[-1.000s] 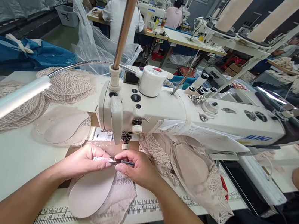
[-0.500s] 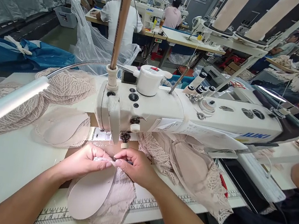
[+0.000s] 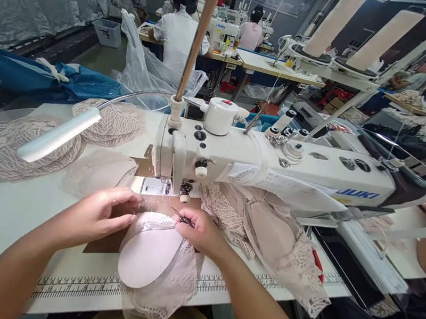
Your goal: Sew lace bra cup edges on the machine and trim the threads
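Note:
My left hand (image 3: 108, 218) is beside the upper left edge of a pale pink lace piece (image 3: 187, 269), thumb and fingers apart with nothing between them. Small dark thread snips (image 3: 186, 221) are gripped in my right hand (image 3: 203, 232), their thin tip pointing up and left. Its fingertips also touch the top right corner of the lace piece. A smooth oval cup panel (image 3: 146, 259) lies on that lace, and the lower end hangs over the table's front edge. Just beyond my hands stands a white sewing machine (image 3: 230, 151), its needle area partly hidden.
Stacked lace pieces (image 3: 32, 147) lie on the left under a lit lamp (image 3: 61, 133). More lace cups (image 3: 270, 230) rest right of my hands, near a dark phone-like slab (image 3: 345, 267). A ruler strip (image 3: 83, 287) runs along the front edge. Co-workers sit further back.
My left hand has let go of the lace and moved left. My right hand has shifted slightly right, and the snips show more plainly. The whole view has shifted a little.

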Tool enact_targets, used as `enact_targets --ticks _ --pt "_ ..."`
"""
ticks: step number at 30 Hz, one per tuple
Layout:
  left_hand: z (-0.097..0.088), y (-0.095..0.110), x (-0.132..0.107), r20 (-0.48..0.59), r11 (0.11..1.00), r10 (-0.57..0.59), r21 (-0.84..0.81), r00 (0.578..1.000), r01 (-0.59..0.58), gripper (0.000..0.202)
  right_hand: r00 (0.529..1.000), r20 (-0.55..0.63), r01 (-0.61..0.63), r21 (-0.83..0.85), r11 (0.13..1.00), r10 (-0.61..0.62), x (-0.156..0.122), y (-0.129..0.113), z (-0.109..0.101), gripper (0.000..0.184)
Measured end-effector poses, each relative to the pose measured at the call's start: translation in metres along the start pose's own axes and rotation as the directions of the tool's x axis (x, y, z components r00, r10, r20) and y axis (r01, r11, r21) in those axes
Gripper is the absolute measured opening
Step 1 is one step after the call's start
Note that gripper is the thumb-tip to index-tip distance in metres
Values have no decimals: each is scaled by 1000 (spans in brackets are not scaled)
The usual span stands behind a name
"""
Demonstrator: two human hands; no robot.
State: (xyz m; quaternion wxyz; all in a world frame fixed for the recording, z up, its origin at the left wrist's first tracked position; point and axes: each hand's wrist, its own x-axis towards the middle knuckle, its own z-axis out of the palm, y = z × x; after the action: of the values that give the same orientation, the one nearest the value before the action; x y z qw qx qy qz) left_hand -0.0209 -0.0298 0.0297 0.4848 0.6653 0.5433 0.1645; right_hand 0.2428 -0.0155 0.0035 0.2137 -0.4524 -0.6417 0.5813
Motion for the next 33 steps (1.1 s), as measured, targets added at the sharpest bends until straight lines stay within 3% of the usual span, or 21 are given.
enact_targets --ticks 2,5,7,11,13,15,20,24,33 --pt "-3 -9 -14 16 993 -82 -79 996 83 31 999 12 52 68 996 -53 -4 0 -1 10" --pt "8 -22 -25 154 919 -170 -331 973 213 43 988 76 117 211 970 -136 -7 -1 0 9" --pt "22 -25 -23 205 848 -135 -482 969 220 50 977 114 141 290 947 -180 -8 -1 1 10" --pt "46 -20 -9 175 749 -55 -644 983 156 33 955 211 160 226 961 -208 -9 2 2 11" --pt "49 -14 -3 142 734 -60 -664 988 140 29 939 291 154 121 981 -183 -9 4 2 14" --pt "48 -8 0 107 757 -50 -644 993 107 28 942 294 153 62 986 -164 -9 6 3 18" --pt "46 -2 2 43 827 -17 -561 999 38 27 983 96 156 32 987 -158 -6 9 7 39" --pt "52 -6 5 42 836 37 -548 998 -7 27 961 79 274 -100 957 -267 -4 5 8 31" --pt "61 -16 14 78 817 48 -577 996 6 33 979 70 198 -128 972 -190 -2 -5 13 20"
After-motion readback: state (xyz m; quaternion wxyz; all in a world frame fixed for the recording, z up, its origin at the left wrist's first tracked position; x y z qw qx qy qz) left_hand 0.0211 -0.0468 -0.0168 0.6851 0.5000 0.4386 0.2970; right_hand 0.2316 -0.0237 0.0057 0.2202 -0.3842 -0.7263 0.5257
